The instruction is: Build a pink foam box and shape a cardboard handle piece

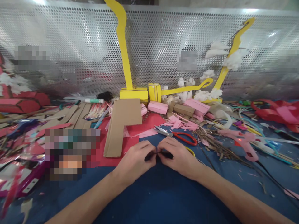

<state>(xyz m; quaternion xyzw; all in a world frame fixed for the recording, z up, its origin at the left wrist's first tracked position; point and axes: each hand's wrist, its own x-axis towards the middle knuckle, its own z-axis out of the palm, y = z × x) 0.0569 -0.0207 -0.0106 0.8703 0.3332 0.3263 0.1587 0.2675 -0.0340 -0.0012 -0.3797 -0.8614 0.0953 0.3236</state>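
Observation:
My left hand (140, 158) and my right hand (176, 158) meet over the blue table, thumbs and fingertips pinched close together. Whatever lies between the fingertips is too small or hidden to name. Just beyond the right hand are scissors (187, 138) with red handles, their blades apart. Part of a yellow ring-shaped handle (190, 151) shows behind that hand. Beyond the left hand, an angled piece of brown cardboard (116, 133) rests on red paper (130, 144).
At right lies a pink glue gun (243, 140) with a black cord, beside dry brown strips (224, 149). Yellow paper shapes (133, 93) stand along the perforated metal panel (158, 46). Pink paper rolls (157, 107), cardboard strips (78, 115) and white tufts (233, 60) crowd the back.

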